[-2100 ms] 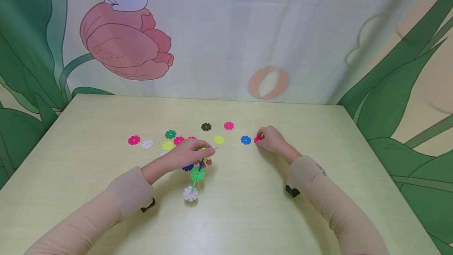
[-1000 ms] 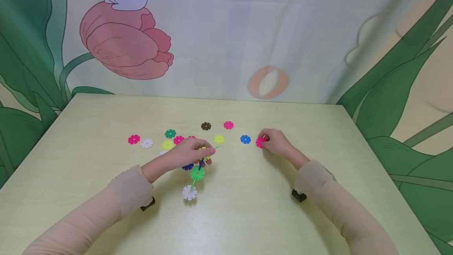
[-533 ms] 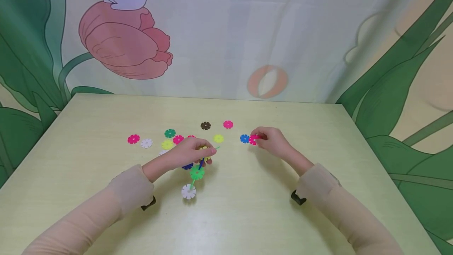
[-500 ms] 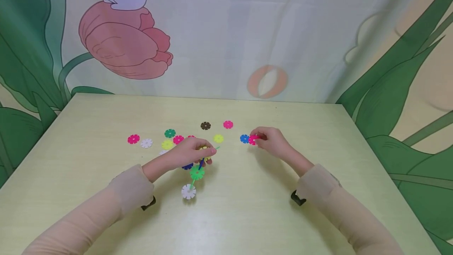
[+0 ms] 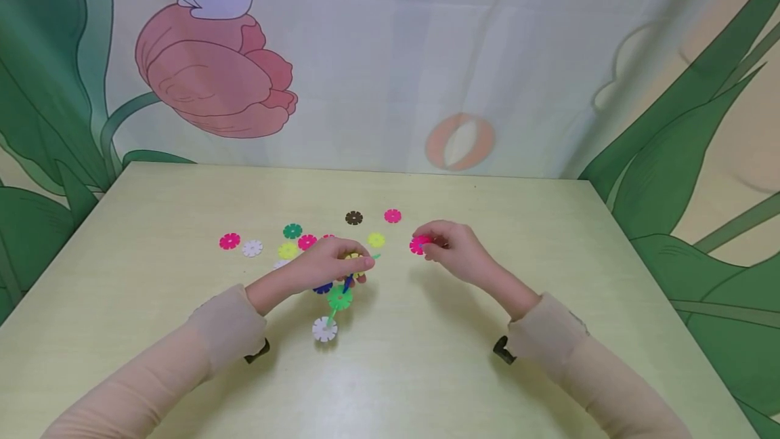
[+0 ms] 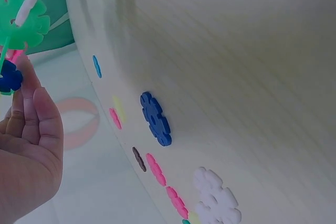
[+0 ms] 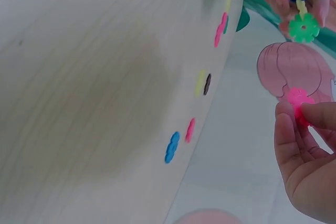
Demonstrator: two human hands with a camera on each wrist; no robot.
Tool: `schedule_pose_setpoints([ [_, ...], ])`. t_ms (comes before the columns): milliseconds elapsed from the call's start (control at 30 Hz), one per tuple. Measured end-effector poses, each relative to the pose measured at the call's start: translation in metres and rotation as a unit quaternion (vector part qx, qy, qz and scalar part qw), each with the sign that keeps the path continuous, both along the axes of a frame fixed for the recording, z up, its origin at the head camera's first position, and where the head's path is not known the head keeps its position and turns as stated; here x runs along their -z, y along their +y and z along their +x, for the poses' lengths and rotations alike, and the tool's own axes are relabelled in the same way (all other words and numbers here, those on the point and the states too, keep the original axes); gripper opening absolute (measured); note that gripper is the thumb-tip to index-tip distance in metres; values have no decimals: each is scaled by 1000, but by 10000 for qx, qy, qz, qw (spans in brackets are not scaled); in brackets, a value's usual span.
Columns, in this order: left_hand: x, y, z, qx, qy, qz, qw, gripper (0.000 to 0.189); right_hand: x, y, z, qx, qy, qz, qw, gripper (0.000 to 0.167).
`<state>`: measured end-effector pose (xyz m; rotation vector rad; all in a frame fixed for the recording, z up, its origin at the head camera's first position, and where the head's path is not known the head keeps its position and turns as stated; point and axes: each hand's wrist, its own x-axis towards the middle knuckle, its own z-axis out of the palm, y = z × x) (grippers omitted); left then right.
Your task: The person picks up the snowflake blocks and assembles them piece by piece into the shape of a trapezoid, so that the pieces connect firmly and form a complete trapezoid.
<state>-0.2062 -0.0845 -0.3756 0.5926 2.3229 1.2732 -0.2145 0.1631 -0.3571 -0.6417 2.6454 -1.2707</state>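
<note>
My left hand [image 5: 332, 263] holds a chain of notched snowflake discs high over the table. Its yellow disc sits at the fingers, a dark blue one just below, then a green disc [image 5: 340, 297] and a white disc [image 5: 325, 329] at the lower end. A second green disc [image 7: 304, 27] shows at the chain's other end in the right wrist view. Between thumb and fingers, my right hand [image 5: 457, 249] pinches a pink disc [image 5: 419, 244], apart from the chain. A light blue disc [image 7: 172, 147] lies on the table, hidden behind the pink disc in the head view.
Loose discs lie flat on the pale table [image 5: 390, 371]: a brown one [image 5: 354, 218], a pink one [image 5: 393, 216], a yellow one [image 5: 376, 240] and several more toward the left. A dark blue disc [image 6: 156, 119] lies below my left hand. A printed curtain [image 5: 365, 73] hangs behind.
My right hand has lifted the pink disc from the table and carried it left, nearer the chain, covering the light blue disc. My left hand has barely moved.
</note>
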Motion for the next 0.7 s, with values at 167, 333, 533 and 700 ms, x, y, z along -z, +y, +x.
schedule_pose_setpoints([
  [167,0,1,1,25,40,15,10000,35,-4,-9,7,-109,-49,-27,9999,20],
  [333,-2,1,2,154,-65,155,9997,38,-4,-14,12,-254,-59,-128,9996,21],
  [533,-3,2,4,296,-148,266,9991,33,-4,-18,15,-367,-154,-172,9991,21],
  [700,-4,2,4,385,-157,366,9985,30,-5,-23,17,-336,-327,-192,9987,23],
])
